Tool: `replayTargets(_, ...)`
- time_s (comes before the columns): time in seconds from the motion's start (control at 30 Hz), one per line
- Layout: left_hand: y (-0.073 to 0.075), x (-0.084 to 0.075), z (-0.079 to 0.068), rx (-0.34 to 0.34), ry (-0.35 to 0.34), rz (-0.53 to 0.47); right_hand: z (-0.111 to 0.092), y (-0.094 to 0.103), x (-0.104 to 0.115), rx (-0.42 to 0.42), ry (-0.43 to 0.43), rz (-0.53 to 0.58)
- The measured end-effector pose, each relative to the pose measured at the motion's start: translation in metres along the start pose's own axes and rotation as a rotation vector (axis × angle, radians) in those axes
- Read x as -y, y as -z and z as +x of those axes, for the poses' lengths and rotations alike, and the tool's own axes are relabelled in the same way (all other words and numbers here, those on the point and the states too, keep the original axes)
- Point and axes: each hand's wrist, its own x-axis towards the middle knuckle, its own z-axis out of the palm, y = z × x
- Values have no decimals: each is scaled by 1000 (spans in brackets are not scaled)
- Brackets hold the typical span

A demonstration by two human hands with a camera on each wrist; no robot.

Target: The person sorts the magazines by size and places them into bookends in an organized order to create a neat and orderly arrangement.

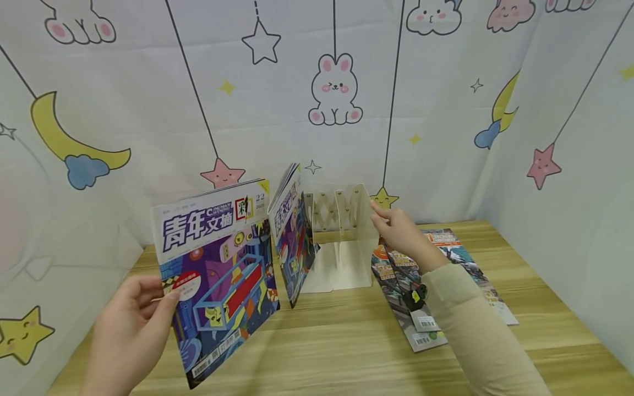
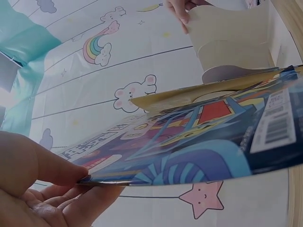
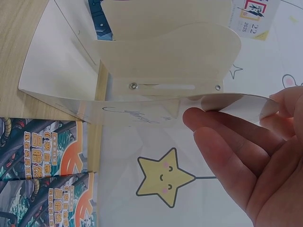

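Note:
My left hand (image 1: pixel 130 333) pinches the left edge of a magazine (image 1: pixel 233 297) with a purple and blue cover, thumb in front. It is held tilted above the table. A cream folding bookend rack (image 1: pixel 367 242) with upright panels and a riveted lattice back stands beyond it. My right hand (image 1: pixel 403 234) pinches the upper edge of the rack's right panel (image 3: pixel 151 106), fingers on its outer side. Another magazine (image 1: pixel 293 236) with a like cover stands upright at the rack's left end, partly hidden by the held one.
Several grey-toned magazines (image 1: pixel 421 324) lie overlapping to the right of the rack, partly under my right forearm. The wooden table (image 1: pixel 317 341) runs back to a white cartoon-print curtain (image 1: pixel 277 110).

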Motion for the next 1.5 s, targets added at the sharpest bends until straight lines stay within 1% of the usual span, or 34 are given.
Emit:
replayTargets(0.2, 1, -4, -3, -4, -1, -26, 0, 0, -1, 1, -2, 0)
replayTargets(0.33, 2, -7, -4, -12, 17, -30, 0, -1, -1, 3, -4, -3)
replayTargets(0.53, 5, -10, -7, -39, 29, -49, 0, -1, 0, 1, -13, -3)
replayTargets(0.63, 7, -12, -8, -60, 56, -32, 0, -1, 1, 2, -17, 3)
replayTargets(0.77, 10, -14, -10, -68, 123, -14, 0, -1, 1, 2, -15, 1)
replayTargets(0.83, 10, -14, -11, -76, 145, -19, 1, -1, 1, 0, -13, -3)
replayTargets(1.03, 13, -16, -14, -132, 154, -26, 0, -1, 0, -1, -7, -8)
replayTargets(1.33, 15, -21, -17, -126, 180, -40, 0, -2, 1, 3, -24, 7)
replayTargets(1.5, 16, -21, -19, -128, 195, -24, 1, -1, -1, 6, -13, 3)
